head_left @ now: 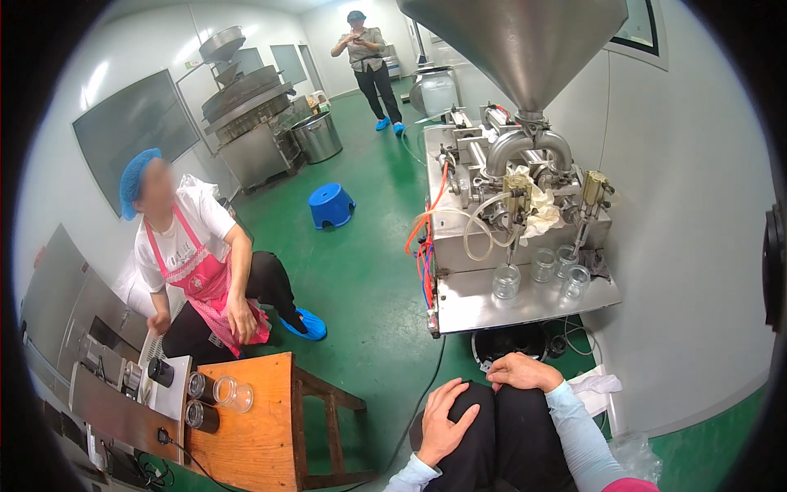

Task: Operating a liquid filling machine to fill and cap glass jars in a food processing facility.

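My left hand [447,421] rests on my left knee, its fingers spread on the dark trousers and nothing in it. Over the right knee lies my right hand [525,373], fingers loosely bent and apart, with no object visible in it. Beyond my knees, several clear glass jars stand on the metal shelf [467,305] of a filling machine [459,238]. One glass jar [506,281] is under the left nozzle [514,238]; another jar [566,261] is below the right nozzle [586,217]. A large steel hopper [525,49] tops the machine.
At left, a wooden stool [246,447] bears dark-filled jars [202,416] and clear jars [238,397]. Beside it sits a person in a pink apron [205,275]. A blue step stool [331,205] is on the green floor; another person [366,61] stands at the back.
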The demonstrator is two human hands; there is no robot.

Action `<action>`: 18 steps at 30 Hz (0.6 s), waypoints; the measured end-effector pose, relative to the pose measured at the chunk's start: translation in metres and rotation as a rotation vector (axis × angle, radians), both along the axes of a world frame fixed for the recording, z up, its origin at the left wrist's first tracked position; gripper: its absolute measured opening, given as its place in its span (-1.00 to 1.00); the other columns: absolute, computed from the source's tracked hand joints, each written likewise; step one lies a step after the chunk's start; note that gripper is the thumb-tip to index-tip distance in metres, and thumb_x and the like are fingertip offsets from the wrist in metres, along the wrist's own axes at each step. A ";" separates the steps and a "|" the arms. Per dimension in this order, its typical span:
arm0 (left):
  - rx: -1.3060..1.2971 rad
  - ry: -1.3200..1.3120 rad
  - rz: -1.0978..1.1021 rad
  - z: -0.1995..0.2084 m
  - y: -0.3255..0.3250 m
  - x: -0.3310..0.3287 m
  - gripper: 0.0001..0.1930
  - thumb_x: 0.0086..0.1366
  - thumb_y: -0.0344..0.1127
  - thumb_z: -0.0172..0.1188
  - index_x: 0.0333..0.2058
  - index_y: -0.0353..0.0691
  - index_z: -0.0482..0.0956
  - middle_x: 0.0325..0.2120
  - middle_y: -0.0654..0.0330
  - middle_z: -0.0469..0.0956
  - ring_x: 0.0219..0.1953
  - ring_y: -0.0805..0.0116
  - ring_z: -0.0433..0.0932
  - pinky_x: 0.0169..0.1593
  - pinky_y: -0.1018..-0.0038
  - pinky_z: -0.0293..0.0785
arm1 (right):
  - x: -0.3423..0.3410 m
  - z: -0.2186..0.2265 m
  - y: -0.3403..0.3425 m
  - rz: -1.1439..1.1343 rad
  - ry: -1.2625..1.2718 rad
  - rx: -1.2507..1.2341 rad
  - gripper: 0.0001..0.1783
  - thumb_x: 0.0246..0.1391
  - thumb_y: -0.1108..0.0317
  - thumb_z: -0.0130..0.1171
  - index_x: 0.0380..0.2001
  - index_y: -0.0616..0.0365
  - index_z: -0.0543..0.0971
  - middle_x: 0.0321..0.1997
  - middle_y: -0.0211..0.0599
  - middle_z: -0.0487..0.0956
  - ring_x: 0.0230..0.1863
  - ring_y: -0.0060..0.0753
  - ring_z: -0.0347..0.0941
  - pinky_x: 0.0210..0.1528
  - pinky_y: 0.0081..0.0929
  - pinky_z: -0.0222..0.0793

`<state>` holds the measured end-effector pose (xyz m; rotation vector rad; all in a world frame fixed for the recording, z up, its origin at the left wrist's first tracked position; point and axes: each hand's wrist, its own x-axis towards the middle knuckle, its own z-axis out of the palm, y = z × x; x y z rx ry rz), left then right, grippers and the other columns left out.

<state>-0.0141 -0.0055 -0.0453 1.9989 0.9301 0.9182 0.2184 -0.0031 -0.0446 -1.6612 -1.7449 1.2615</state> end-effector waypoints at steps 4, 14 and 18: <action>-0.006 0.002 0.004 -0.001 0.000 -0.002 -0.58 0.13 -0.26 0.30 -0.02 -0.22 0.53 0.07 0.09 0.44 0.11 0.09 0.36 0.16 0.29 0.26 | -0.002 0.002 0.001 0.005 0.013 -0.034 -0.61 0.11 0.21 0.04 -0.20 0.36 0.60 -0.37 -0.14 0.67 -0.24 -0.24 0.61 -0.11 -0.40 0.44; -0.006 0.005 -0.002 0.000 0.000 -0.001 -0.58 0.13 -0.26 0.29 -0.02 -0.23 0.52 0.08 0.10 0.44 0.11 0.09 0.36 0.17 0.30 0.26 | -0.001 0.000 0.000 -0.002 0.015 -0.011 -0.65 0.14 0.23 0.06 -0.26 0.34 0.60 -0.39 -0.17 0.67 -0.30 -0.31 0.61 -0.15 -0.44 0.44; 0.000 0.009 -0.004 -0.001 0.001 -0.002 -0.58 0.14 -0.25 0.29 -0.02 -0.23 0.52 0.07 0.10 0.44 0.11 0.09 0.36 0.17 0.29 0.26 | -0.002 0.002 0.000 -0.010 0.009 -0.020 -0.65 0.14 0.22 0.06 -0.27 0.34 0.60 -0.40 -0.17 0.67 -0.30 -0.31 0.61 -0.15 -0.44 0.44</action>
